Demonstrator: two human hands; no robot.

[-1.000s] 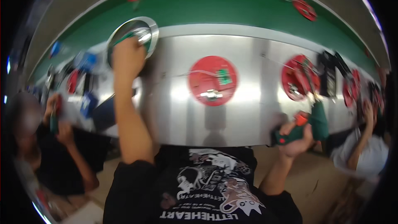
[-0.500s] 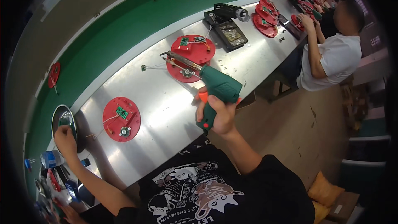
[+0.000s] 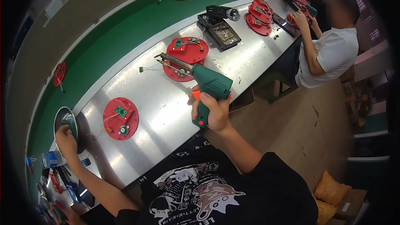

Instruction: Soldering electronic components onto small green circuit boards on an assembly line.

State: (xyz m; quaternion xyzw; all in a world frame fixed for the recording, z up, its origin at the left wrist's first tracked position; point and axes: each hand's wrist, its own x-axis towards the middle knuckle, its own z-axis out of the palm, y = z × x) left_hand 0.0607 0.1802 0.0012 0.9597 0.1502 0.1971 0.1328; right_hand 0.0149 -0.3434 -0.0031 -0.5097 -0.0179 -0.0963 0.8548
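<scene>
My right hand point(image 3: 217, 114) grips a green soldering gun point(image 3: 211, 81) with an orange trigger. Its metal tip points up and left, in front of two overlapping red round plates point(image 3: 196, 53) that carry small green circuit boards and wires. At the far left my left hand point(image 3: 66, 142) reaches over the rim of a metal bowl point(image 3: 59, 116), fingers curled down inside; green pieces show in it, but what the fingertips hold is hidden. Between my hands a single red round plate point(image 3: 109, 110) lies on the metal table, with a circuit board, a small round part and loose wires.
Farther right stand a black tray point(image 3: 214, 33), a black cylindrical device point(image 3: 221, 11) and more stacked red plates point(image 3: 260, 16). A co-worker in white point(image 3: 337, 54) works beyond them. Left of my arm are a plastic bottle point(image 3: 50, 159) and tools, with another person's hand point(image 3: 71, 214) below.
The soldering gun and my right hand have shifted slightly left in the picture, as has much of the table's right side. My left hand stays at the bowl.
</scene>
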